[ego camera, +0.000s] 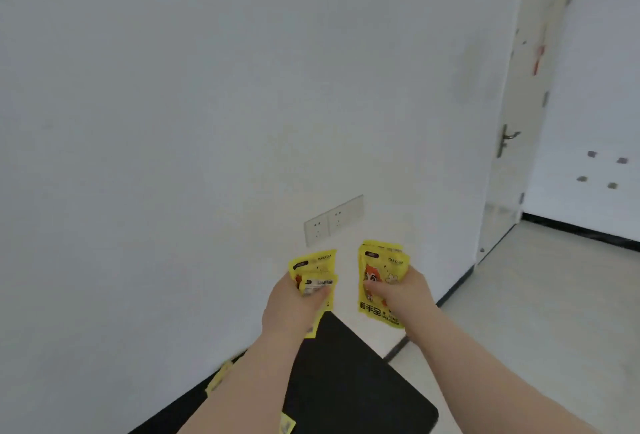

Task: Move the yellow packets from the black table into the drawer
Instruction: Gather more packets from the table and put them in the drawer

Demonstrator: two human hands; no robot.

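Gripping bunched yellow packets (313,264) in my left hand (294,305), another bunch (379,260) in my right hand (405,295), above black table (346,381). Drawer unseen. Risk: thumb-pinched stacks fanning, one packet slipping mid-carry.

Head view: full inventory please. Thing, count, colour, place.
held packets, left: at least two, yellow, above the table's far corner
held packets, right: a stack, count unclear, yellow, beyond the table's far corner
loose packets: at least two, partly seen, yellow, on the table by the left forearm
black table: one, black, bottom centre
wall sockets: two plates, white, low on the wall
door: one, cream, open, at right, metal handle
floor: pale tiles, at right
drawer: not in view
left hand: one, grips its packets
right hand: one, grips its stack
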